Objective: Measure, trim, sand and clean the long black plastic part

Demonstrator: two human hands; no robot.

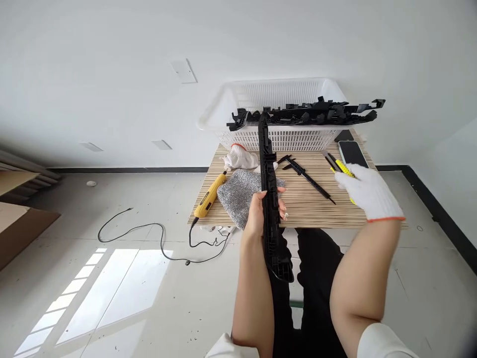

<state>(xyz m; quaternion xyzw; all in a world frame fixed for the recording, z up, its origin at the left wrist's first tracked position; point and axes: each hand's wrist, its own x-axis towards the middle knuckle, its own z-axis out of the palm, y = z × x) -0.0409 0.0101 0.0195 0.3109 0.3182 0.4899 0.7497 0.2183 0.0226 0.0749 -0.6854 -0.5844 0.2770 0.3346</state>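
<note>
**Bare left hand grips a long black part; gloved right hand is on a yellow knife**

Seen from above, a person sits at a small slatted table point(309, 204) set on a pale floor. The left hand point(261, 214), bare, is closed around the middle of a long black plastic part point(269, 189). The part runs lengthwise away from the person: its near end hangs over the lap, its far end reaches the basket at the table's back edge.

The right hand point(367, 191) wears a white glove with an orange cuff. It rests over a yellow knife point(343, 168) at the right side of the table; the fingers curl around it, but blur hides whether they grip it or only touch.

Just beyond that hand lies a phone point(352, 152), screen up. A black caliper point(307, 176) lies between the part and the knife.

Left of the part, touching the left hand, lies a grey glove point(236, 194). Further left is a yellow power tool point(209, 197), its black cord point(149, 233) trailing onto the floor. Behind the grey glove sits a crumpled white glove point(240, 156).

The white basket point(276, 117) stands at the table's far edge. More black parts point(316, 112) lie across its rim, sticking out past its right side.
</note>
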